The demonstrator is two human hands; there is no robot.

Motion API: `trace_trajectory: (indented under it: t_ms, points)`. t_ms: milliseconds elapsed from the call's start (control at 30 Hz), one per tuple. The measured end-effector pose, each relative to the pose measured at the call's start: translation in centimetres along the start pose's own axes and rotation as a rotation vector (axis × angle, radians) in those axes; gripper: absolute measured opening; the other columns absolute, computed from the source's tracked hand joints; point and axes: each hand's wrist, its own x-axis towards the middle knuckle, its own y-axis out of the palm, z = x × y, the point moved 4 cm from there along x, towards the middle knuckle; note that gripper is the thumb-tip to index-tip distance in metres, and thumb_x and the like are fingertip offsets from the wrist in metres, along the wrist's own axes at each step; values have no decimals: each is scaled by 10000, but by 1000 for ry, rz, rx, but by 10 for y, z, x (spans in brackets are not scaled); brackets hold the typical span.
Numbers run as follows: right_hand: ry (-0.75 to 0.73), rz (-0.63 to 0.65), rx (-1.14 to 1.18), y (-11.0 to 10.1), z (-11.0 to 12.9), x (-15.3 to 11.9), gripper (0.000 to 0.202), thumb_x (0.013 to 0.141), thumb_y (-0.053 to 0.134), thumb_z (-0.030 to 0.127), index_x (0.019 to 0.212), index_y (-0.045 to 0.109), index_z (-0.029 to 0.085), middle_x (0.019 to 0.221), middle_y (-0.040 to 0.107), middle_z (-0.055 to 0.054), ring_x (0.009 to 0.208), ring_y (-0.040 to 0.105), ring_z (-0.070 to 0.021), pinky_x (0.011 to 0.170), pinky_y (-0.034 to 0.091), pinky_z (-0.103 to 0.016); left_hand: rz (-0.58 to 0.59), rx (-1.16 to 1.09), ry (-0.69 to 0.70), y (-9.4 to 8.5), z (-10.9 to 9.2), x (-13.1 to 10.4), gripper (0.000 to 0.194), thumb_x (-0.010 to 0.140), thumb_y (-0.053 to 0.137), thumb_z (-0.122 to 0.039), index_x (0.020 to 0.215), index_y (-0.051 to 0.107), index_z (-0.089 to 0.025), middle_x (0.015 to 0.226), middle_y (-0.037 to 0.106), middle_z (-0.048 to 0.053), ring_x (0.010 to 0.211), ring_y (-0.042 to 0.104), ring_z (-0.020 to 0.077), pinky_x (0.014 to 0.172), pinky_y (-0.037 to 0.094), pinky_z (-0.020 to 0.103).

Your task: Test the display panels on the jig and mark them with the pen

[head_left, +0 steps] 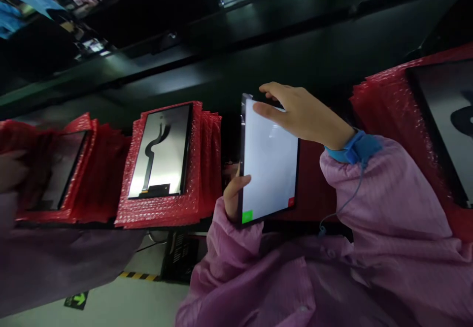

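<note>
A display panel (271, 164) stands tilted in front of me, its screen lit plain white with a green patch at the lower left corner and a red one at the lower right. My left hand (234, 191) grips its left edge low down, thumb on the front and the other fingers mostly hidden behind. At the top edge is my right hand (299, 113), thumb extended across the screen's upper part and fingers apart above the edge. Whether its thumb touches the glass I cannot tell. A blue wrist strap (353, 147) with a cord circles my right wrist.
Left of me, a display panel with a curved ribbon cable (150, 154) lies on stacked red bubble-wrap sleeves (207, 169). More sleeves (98, 179) and a panel (66, 169) lie farther left, beside a co-worker's blurred hand (13, 172). Another panel (451, 120) rests on red sleeves at right.
</note>
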Motion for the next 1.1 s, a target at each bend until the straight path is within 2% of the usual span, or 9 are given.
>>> trace_trajectory:
  t_ms: [100, 167, 233, 300, 400, 567, 633, 767, 1100]
  points:
    - [66, 17, 135, -1, -6, 3, 366, 914, 634, 557, 974, 620, 196, 970, 678, -62, 1083, 635, -264, 936, 491, -353, 40, -34, 4, 28, -15, -3, 605, 768, 599, -307, 1372, 602, -326, 1346, 674, -32, 1338, 572, 329, 1052, 552, 523]
    - [110, 10, 132, -5, -12, 6, 319, 878, 688, 508, 861, 607, 200, 858, 652, -45, 1011, 641, -253, 885, 502, -337, 76, -40, 12, 47, -20, 1, 643, 751, 592, -243, 1387, 589, -340, 1405, 630, -72, 1415, 496, 308, 1123, 497, 522]
    - [139, 16, 90, -9, -19, 9, 246, 862, 702, 420, 802, 601, 204, 801, 633, -34, 939, 637, -238, 845, 507, -331, 118, -29, 26, 60, -22, 7, 588, 780, 585, -235, 1360, 614, -332, 1397, 635, -76, 1430, 478, 291, 1151, 464, 517]
    - [160, 32, 37, -12, -26, 11, 183, 860, 680, 368, 799, 617, 207, 784, 631, -25, 865, 627, -217, 802, 508, -324, 176, -3, 77, 63, -24, 9, 504, 864, 555, -292, 1365, 613, -310, 1405, 634, -48, 1435, 472, 274, 1171, 438, 495]
    - [186, 67, -22, -17, -37, 13, 130, 853, 655, 350, 845, 653, 221, 809, 662, -13, 787, 609, -194, 736, 484, -313, 166, 205, 262, 40, -23, 0, 422, 985, 453, -391, 1347, 629, -265, 1451, 597, 33, 1426, 475, 265, 1184, 403, 461]
    - [189, 144, -65, -24, -41, 10, 165, 887, 625, 393, 912, 669, 237, 919, 705, -34, 775, 590, -177, 748, 430, -333, -292, 1067, 597, -32, 5, -33, 236, 968, 529, -288, 1090, 715, -211, 1140, 655, 114, 1134, 615, 254, 1029, 499, 441]
    - [204, 166, -93, -27, -37, 9, 158, 895, 616, 370, 926, 667, 224, 946, 709, -44, 779, 584, -169, 751, 415, -333, -337, 1281, 625, -48, 25, -42, 249, 957, 527, -229, 1139, 694, -199, 1147, 615, 130, 1100, 606, 251, 980, 524, 428]
    - [256, 166, -150, -31, -31, 7, 135, 918, 618, 352, 946, 670, 231, 973, 709, -37, 785, 584, -156, 727, 395, -313, -300, 1448, 668, -56, 52, -51, 343, 948, 540, -178, 1276, 637, -196, 1234, 554, 156, 1130, 560, 267, 984, 515, 427]
    - [279, 155, -218, -28, -36, 14, 115, 928, 618, 271, 963, 684, 184, 939, 710, -25, 816, 616, -170, 769, 422, -330, -288, 1640, 700, -51, 59, -50, 418, 933, 517, -167, 1326, 645, -235, 1313, 514, 162, 1134, 519, 293, 949, 532, 458]
